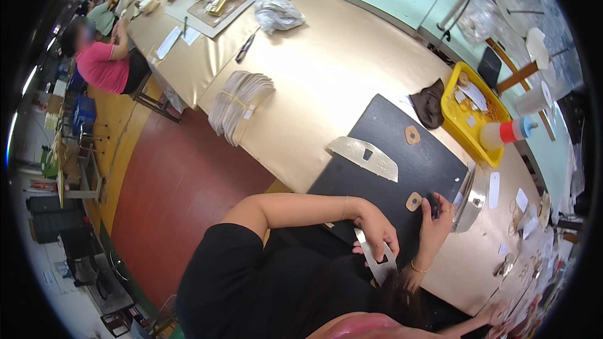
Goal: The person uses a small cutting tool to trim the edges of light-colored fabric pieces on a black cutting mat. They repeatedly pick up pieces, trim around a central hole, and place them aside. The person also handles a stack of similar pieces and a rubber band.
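Observation:
My left hand (pixel 377 229) is closed on a curved silvery cut piece (pixel 379 269) with a cut-out, low over the near edge of a black board (pixel 402 132). To its right, my right hand (pixel 434 223) has its fingers bent together around something small and dark that I cannot make out. It is beside a tan patch with a hole (pixel 413 201) and a stack of silvery pieces (pixel 471 204). Another curved silvery piece (pixel 367 157) lies flat on the board, below a second tan patch (pixel 412 135).
A yellow basket (pixel 449 110) holds a bottle with a red band (pixel 502 133). Dark brown cloth (pixel 428 103) lies beside it. Banded pale pieces (pixel 239 105) and a crumpled plastic bag (pixel 275 9) lie on the gold-covered table (pixel 326 56). Another person's hand (pixel 496 312) is at lower right; someone in pink (pixel 103 66) sits far left.

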`<state>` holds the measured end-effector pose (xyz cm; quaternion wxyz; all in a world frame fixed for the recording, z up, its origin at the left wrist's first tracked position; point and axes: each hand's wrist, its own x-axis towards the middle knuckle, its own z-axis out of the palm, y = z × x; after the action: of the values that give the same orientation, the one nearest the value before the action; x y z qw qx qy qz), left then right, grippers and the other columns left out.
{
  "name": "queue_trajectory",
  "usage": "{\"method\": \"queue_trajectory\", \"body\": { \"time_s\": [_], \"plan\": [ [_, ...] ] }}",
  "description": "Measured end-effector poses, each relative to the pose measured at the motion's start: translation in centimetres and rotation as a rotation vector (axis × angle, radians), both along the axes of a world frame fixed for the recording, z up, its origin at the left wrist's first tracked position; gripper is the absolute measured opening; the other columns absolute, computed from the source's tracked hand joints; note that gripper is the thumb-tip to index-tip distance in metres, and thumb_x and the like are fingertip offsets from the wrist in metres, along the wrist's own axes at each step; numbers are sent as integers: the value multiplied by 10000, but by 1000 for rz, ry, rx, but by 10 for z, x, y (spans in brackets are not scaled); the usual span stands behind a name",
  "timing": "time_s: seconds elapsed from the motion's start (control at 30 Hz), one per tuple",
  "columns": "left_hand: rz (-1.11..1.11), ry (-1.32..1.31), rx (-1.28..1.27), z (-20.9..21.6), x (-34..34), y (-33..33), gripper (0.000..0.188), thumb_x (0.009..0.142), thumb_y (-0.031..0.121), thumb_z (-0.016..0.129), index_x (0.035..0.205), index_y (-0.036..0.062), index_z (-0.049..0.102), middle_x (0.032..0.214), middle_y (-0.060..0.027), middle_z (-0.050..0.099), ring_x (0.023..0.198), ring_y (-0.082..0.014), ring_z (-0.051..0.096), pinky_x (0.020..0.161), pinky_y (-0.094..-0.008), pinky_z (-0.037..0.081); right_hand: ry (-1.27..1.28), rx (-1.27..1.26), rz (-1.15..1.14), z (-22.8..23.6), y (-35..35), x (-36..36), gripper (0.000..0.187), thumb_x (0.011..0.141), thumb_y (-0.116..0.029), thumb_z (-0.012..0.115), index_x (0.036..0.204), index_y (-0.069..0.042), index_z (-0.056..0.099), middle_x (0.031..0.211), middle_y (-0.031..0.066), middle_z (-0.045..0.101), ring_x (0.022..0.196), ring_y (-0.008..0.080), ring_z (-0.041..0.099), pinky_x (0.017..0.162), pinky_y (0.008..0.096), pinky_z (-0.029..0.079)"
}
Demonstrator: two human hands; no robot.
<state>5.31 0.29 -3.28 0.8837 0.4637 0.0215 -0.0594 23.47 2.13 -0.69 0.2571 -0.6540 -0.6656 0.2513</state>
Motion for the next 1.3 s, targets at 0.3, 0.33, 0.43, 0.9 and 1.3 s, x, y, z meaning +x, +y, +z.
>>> {"method": "queue_trajectory", "body": {
  "time_s": [0.3, 0.33, 0.43, 0.9, 1.3],
  "plan": [
    [53, 9, 29, -3, 1, -2, 307, 919, 69, 600, 1203, -30, 539, 883, -150, 709, 521, -178, 676, 419, -250, 534, -50, 59, 27, -4, -1, -5, 346, 825, -201, 800, 1099, -25, 682, 957, 76, 557, 877, 221, 571, 815, 340, 475],
    [57, 9, 27, -3, 1, -2, 307, 919, 67, 600, 1203, -30, 538, 883, -150, 708, 520, -179, 676, 421, -251, 536, -59, 47, 34, -4, -1, -6, 343, 833, -200, 796, 1104, -26, 679, 980, 80, 569, 903, 224, 589, 835, 338, 478],
    [61, 14, 20, -3, 1, -2, 310, 916, 64, 601, 1203, -32, 532, 871, -145, 698, 521, -180, 677, 424, -252, 540, -117, 20, 14, -2, -2, -8, 339, 822, -193, 798, 1092, -26, 679, 974, 81, 576, 886, 226, 583, 829, 343, 475],
    [66, -12, 23, -7, 3, -1, 364, 904, 71, 623, 1238, -35, 527, 859, -145, 682, 530, -190, 683, 422, -259, 541, -115, 29, 41, -4, -3, -11, 209, 860, -190, 758, 941, -30, 650, 968, 70, 590, 869, 254, 623, 778, 357, 492],
    [62, -34, 63, -11, 6, 0, 372, 919, 91, 634, 1253, -28, 520, 866, -137, 692, 549, -177, 684, 444, -258, 549, -85, 49, 102, -13, 1, -4, 201, 864, -143, 741, 887, 10, 613, 905, 103, 579, 786, 249, 590, 741, 356, 481]
  ]
}}
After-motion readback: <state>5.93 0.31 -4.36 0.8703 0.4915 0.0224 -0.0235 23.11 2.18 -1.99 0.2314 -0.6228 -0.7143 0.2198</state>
